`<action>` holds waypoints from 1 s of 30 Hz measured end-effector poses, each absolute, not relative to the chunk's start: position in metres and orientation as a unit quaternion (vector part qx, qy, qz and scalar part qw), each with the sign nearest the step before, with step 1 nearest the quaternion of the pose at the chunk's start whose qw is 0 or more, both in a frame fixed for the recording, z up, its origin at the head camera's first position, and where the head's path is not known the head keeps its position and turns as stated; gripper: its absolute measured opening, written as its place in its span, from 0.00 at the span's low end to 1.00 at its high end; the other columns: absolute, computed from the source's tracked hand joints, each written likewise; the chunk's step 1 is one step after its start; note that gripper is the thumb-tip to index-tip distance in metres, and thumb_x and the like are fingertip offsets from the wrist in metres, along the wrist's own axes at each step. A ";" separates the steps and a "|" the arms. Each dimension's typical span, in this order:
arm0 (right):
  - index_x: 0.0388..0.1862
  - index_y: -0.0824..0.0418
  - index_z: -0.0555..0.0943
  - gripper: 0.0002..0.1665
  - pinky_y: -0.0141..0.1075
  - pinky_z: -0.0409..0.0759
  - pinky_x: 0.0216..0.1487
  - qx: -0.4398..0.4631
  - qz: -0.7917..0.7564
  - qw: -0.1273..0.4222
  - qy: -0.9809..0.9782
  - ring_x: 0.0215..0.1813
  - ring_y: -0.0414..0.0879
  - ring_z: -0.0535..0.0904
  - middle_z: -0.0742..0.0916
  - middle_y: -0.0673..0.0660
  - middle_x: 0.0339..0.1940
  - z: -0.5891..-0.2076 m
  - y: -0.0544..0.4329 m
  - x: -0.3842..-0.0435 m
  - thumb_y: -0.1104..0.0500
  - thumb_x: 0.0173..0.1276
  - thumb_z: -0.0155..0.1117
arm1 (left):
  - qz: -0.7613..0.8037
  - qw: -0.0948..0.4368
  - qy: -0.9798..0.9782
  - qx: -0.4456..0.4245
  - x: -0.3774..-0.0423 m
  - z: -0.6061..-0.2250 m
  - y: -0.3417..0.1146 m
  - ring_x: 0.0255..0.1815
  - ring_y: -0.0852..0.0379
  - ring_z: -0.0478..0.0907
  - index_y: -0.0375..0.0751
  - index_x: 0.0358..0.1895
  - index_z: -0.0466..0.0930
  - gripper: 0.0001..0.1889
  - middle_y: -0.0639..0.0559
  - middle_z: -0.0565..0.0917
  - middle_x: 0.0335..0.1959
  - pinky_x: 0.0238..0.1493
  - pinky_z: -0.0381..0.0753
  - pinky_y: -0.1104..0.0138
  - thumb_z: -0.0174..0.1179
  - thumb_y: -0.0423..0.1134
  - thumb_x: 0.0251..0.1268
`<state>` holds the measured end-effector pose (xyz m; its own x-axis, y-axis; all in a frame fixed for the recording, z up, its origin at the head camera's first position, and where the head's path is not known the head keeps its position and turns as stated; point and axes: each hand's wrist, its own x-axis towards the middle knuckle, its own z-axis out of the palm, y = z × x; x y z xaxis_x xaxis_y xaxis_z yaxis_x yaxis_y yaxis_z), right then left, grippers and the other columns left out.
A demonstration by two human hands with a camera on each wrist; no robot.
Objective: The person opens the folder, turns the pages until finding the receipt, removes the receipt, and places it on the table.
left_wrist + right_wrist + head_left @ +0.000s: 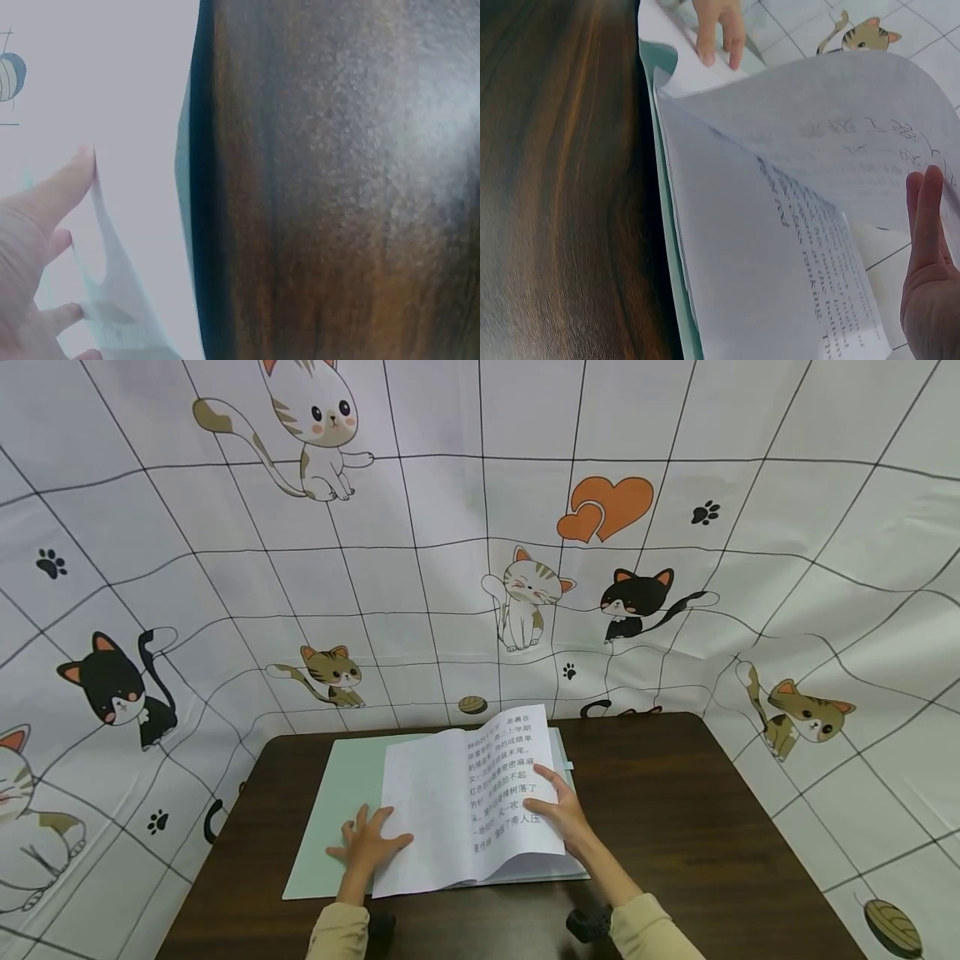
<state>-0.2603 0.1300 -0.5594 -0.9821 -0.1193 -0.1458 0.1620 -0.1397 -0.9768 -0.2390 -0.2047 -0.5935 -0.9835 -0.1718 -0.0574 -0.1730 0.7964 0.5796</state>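
Observation:
A light green folder [343, 779] lies open on a dark wooden table, holding white printed sheets. My left hand [367, 843] is spread over the folder's left side, its thumb touching the edge of the blank left page [427, 814]. In the left wrist view, that thumb [64, 187] meets the paper edge. My right hand [562, 814] grips the outer edge of a raised page [495, 777] with Chinese print, fingers showing on both faces. Under the raised page, the right wrist view shows a sheet with English print [757, 247].
The brown table [660, 827] extends to both sides of the folder. A white cloth with cat drawings and grid lines [435, 510] hangs behind and around the table. Dark wrist devices [588, 925] sit by the sleeves.

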 end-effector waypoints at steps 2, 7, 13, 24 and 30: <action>0.76 0.56 0.59 0.45 0.38 0.86 0.36 0.006 -0.762 0.102 0.639 0.37 0.42 0.86 0.83 0.54 0.49 -0.557 0.129 -0.259 0.69 0.62 0.65 | 0.303 0.003 0.948 -0.093 -0.239 -0.592 -0.203 0.69 0.17 0.48 0.42 0.64 0.72 0.37 0.26 0.56 0.73 0.53 0.36 0.16 0.72 0.53 0.50; 0.76 0.56 0.58 0.47 0.38 0.86 0.37 -0.012 -0.768 0.107 0.632 0.39 0.42 0.86 0.83 0.56 0.51 -0.553 0.124 -0.256 0.69 0.60 0.66 | 0.296 0.015 0.950 -0.100 -0.244 -0.588 -0.195 0.68 0.16 0.50 0.39 0.64 0.72 0.37 0.24 0.55 0.72 0.54 0.39 0.16 0.72 0.49 0.50; 0.76 0.55 0.58 0.49 0.38 0.85 0.40 -0.026 -0.764 0.117 0.634 0.42 0.43 0.85 0.79 0.63 0.57 -0.548 0.113 -0.258 0.71 0.58 0.67 | 0.301 0.044 0.945 -0.117 -0.256 -0.575 -0.182 0.67 0.15 0.51 0.31 0.62 0.70 0.35 0.18 0.53 0.70 0.55 0.36 0.17 0.71 0.39 0.49; 0.78 0.57 0.54 0.52 0.38 0.85 0.42 -0.054 -0.769 0.126 0.625 0.47 0.44 0.83 0.68 0.70 0.70 -0.546 0.099 -0.254 0.74 0.56 0.64 | 0.313 -0.114 0.943 -0.018 -0.258 -0.567 -0.154 0.67 0.22 0.57 0.35 0.51 0.80 0.19 0.23 0.66 0.65 0.58 0.41 0.19 0.66 0.31 0.53; 0.80 0.57 0.48 0.57 0.36 0.84 0.45 -0.070 -0.775 0.127 0.615 0.52 0.44 0.81 0.67 0.73 0.71 -0.542 0.095 -0.250 0.74 0.56 0.66 | 0.329 -0.173 0.928 0.024 -0.266 -0.550 -0.135 0.67 0.23 0.60 0.36 0.50 0.81 0.17 0.24 0.68 0.65 0.60 0.44 0.21 0.67 0.37 0.57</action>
